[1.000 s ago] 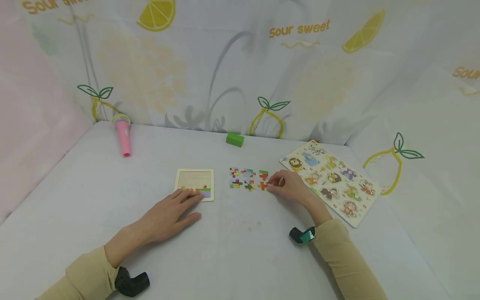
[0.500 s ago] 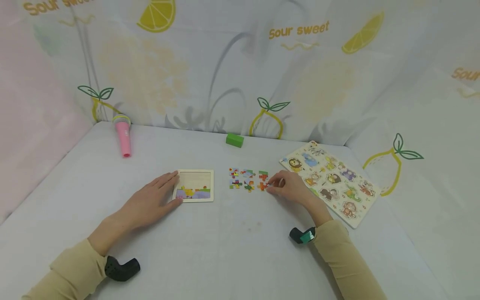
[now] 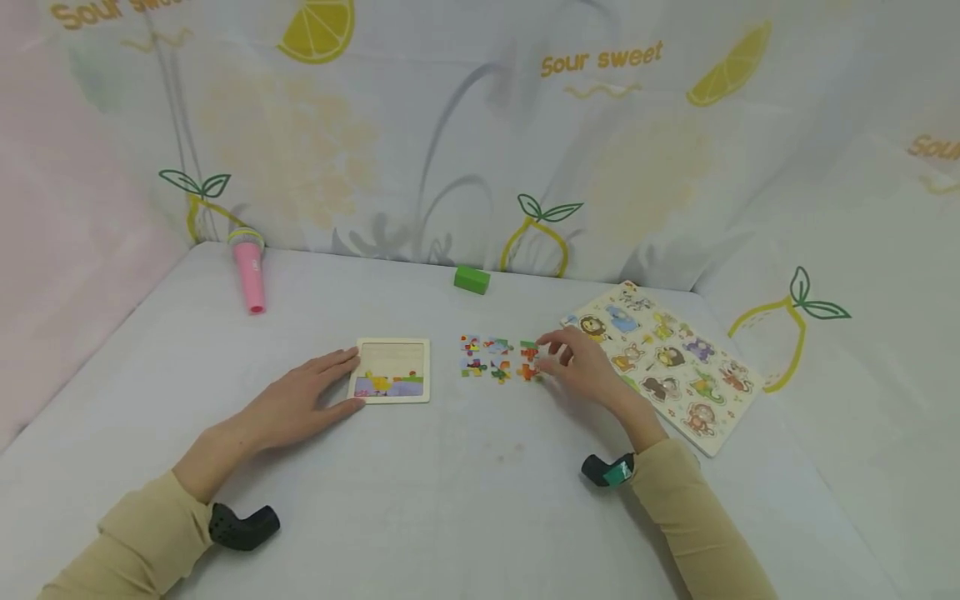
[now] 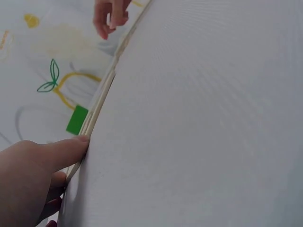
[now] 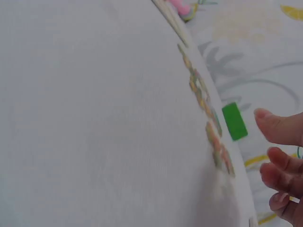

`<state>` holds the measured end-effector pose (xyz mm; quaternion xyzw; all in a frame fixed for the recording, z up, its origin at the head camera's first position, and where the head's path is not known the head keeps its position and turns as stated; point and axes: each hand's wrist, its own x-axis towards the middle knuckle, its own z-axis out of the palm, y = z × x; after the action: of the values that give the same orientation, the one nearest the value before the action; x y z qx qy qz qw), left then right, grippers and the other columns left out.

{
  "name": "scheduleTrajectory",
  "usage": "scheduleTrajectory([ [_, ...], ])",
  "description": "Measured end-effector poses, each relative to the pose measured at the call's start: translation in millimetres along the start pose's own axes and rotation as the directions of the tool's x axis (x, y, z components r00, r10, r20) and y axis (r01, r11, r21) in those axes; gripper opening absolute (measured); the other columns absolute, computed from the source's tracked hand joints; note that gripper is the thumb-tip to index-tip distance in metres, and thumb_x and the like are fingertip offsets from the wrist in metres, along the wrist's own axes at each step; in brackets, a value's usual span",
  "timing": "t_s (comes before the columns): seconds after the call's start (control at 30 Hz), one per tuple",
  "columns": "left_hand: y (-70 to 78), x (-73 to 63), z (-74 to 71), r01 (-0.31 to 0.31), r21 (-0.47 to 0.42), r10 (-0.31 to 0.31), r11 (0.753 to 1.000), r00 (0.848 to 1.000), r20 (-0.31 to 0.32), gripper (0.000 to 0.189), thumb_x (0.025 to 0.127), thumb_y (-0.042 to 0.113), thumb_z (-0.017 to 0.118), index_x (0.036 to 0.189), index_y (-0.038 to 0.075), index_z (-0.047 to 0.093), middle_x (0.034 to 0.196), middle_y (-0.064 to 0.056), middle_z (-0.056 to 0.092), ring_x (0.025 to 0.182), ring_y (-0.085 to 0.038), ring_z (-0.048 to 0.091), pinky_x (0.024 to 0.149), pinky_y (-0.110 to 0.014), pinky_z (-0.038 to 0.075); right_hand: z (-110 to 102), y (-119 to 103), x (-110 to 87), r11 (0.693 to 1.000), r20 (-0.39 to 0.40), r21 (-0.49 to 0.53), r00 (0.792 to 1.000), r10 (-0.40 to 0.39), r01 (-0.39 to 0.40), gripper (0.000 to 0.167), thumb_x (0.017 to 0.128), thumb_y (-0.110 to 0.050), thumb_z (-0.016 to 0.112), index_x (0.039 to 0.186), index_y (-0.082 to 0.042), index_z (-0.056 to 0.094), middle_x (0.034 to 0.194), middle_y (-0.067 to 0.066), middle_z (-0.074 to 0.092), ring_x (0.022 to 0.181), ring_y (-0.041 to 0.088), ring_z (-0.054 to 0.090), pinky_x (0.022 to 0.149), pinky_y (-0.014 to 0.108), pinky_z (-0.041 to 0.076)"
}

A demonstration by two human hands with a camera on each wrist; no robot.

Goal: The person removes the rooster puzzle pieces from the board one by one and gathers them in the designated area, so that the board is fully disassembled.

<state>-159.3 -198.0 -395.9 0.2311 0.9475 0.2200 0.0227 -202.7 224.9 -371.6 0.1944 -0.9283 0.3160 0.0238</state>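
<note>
The flat, knobbed, multicoloured jigsaw pieces (image 3: pixel 500 372) lay immediately to the left of the person's right grip (image 3: pixel 583 365), at its fingertips; this was judged the controlling relation. The long axis of their group ran crosswise, away from the right grip toward the left grip (image 3: pixel 288 404). The right grip was the nearer of the two. Its thumb and fingers stood apart and clamped nothing; contact with the two closest pieces could not be confirmed. The left grip had its fingers extended, unclamped, thumb and fingertips touching the left side of the pale wood-coloured rectangular frame (image 3: pixel 390 358), which lay beyond the pieces as reckoned from the right grip. Count: jigsaw pieces outside the frame, six, in two rows of three; frame, one, with a coloured strip along its near edge, in which individual pieces were too small to count; oblong green block (image 3: pixel 472 280), one, ahead and left of the right grip; pink toy microphone (image 3: pixel 251 271), one, ahead and slightly left of the left grip; pale board with printed animals (image 3: pixel 678 354), one, just right of the right grip; black wrist-worn devices (image 3: pixel 242 528), two, one behind each grip. All loose items rested on the white cloth-covered surface (image 3: pixel 450 500).
</note>
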Motion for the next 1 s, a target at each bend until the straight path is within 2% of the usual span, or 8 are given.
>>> scheduleTrajectory([
  [0.07,-1.3,-0.1,-0.9,-0.002,-0.008,0.002,1.000,1.000,-0.001,0.070,0.096,0.045,0.063,0.149,0.003,0.045,0.158,-0.016,0.038,0.144,-0.042,0.034,0.114,-0.062,0.031,6,-13,3.4,0.998,-0.041,0.047,0.998,-0.042,0.044,0.032,0.091,-0.016,0.074,0.119,-0.002,0.068,0.099,0.013,0.061,0.079,0.019,0.058,0.067,0.028,0.047],
  [0.17,-2.2,0.1,-1.9,-0.002,-0.016,0.002,1.000,1.000,-0.002,0.070,0.096,0.045,0.063,0.149,0.003,0.046,0.158,-0.015,0.039,0.144,-0.042,0.035,0.114,-0.062,0.031,23,-42,12.4,0.989,-0.034,0.095,0.993,-0.112,0.115,0.033,0.092,-0.013,0.073,0.122,0.000,0.066,0.104,0.014,0.063,0.081,0.019,0.059,0.069,0.026,0.049],
  [0.33,-2.5,0.5,-3.0,0.008,-0.034,-0.008,0.999,1.000,0.002,0.071,0.096,0.047,0.063,0.149,0.004,0.046,0.158,-0.016,0.039,0.144,-0.042,0.034,0.113,-0.063,0.031,64,-98,35.7,0.978,0.151,0.066,0.967,-0.207,0.199,0.039,0.094,-0.016,0.071,0.129,-0.001,0.062,0.110,0.011,0.063,0.088,0.016,0.060,0.073,0.022,0.048],
  [0.4,-2.7,0.6,-2.1,0.012,-0.043,-0.012,0.999,1.000,-0.001,0.070,0.096,0.047,0.063,0.149,0.004,0.046,0.157,-0.016,0.039,0.143,-0.043,0.035,0.112,-0.064,0.031,79,-117,46.1,0.978,0.232,0.054,0.950,-0.211,0.203,0.039,0.095,-0.018,0.070,0.130,-0.002,0.062,0.111,0.009,0.063,0.091,0.015,0.060,0.075,0.021,0.047],
  [0.5,-2.8,1.0,0.9,0.001,-0.048,-0.002,0.999,1.000,-0.015,0.070,0.096,0.047,0.063,0.148,0.005,0.047,0.157,-0.016,0.040,0.143,-0.043,0.036,0.112,-0.065,0.032,99,-137,60.9,0.976,0.302,0.038,0.929,-0.214,0.212,0.037,0.096,-0.019,0.069,0.128,-0.004,0.063,0.111,0.007,0.064,0.092,0.014,0.059,0.077,0.018,0.047],
  [0.63,-2.6,1.8,4.7,-0.013,-0.056,0.011,0.998,1.000,-0.028,0.071,0.096,0.048,0.063,0.148,0.004,0.047,0.156,-0.015,0.041,0.143,-0.042,0.037,0.111,-0.065,0.032,118,-147,72.4,0.980,0.344,0.020,0.919,-0.195,0.200,0.035,0.095,-0.018,0.070,0.127,-0.004,0.065,0.111,0.005,0.063,0.089,0.011,0.057,0.076,0.015,0.045],
  [0.77,-1.8,1.8,4.7,-0.007,-0.056,0.006,0.998,1.000,-0.023,0.072,0.096,0.049,0.063,0.149,0.004,0.046,0.157,-0.014,0.041,0.143,-0.041,0.037,0.112,-0.064,0.032,129,-147,72.2,0.984,0.364,0.021,0.916,-0.172,0.176,0.035,0.095,-0.017,0.069,0.127,-0.004,0.065,0.111,0.007,0.060,0.087,0.010,0.053,0.075,0.014,0.043],
  [1.0,-6.5,1.0,0.7,-0.024,-0.046,0.023,0.999,1.000,-0.020,0.068,0.096,0.043,0.064,0.148,0.004,0.047,0.158,-0.013,0.040,0.144,-0.040,0.036,0.113,-0.063,0.031,135,-146,69.9,0.980,0.334,0.054,0.921,-0.199,0.192,0.032,0.097,-0.017,0.068,0.126,-0.004,0.065,0.112,0.007,0.057,0.087,0.011,0.052,0.077,0.016,0.044],
])
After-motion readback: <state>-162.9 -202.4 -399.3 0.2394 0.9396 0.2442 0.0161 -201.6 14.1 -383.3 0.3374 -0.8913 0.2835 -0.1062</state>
